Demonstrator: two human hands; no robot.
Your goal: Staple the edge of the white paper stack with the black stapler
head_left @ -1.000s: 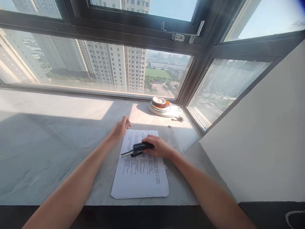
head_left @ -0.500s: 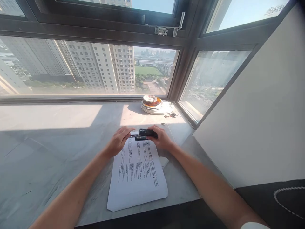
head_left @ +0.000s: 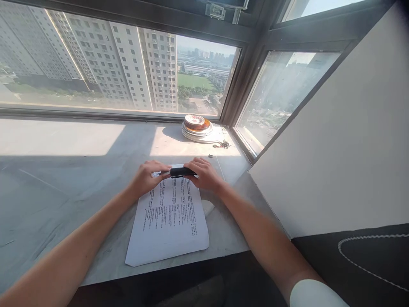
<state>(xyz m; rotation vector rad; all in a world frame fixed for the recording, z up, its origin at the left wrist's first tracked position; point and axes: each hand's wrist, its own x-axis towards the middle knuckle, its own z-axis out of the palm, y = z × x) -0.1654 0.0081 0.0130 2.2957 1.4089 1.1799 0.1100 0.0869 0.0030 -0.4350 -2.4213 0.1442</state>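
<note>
A printed paper sheet lies on the grey window ledge in front of me. A black stapler sits at the sheet's top edge. My right hand is closed around the stapler's right end. My left hand rests on the sheet's top left corner, its fingertips touching the stapler's metal front end.
A stack of plates stands at the back right corner of the ledge, with small dark bits beside it. Windows run along the back and right. A white wall rises at the right. A dark surface lies below it.
My right hand carried the stapler from the middle of the sheet up to its top edge. My left hand came in to the top left corner and touches the stapler's front.
</note>
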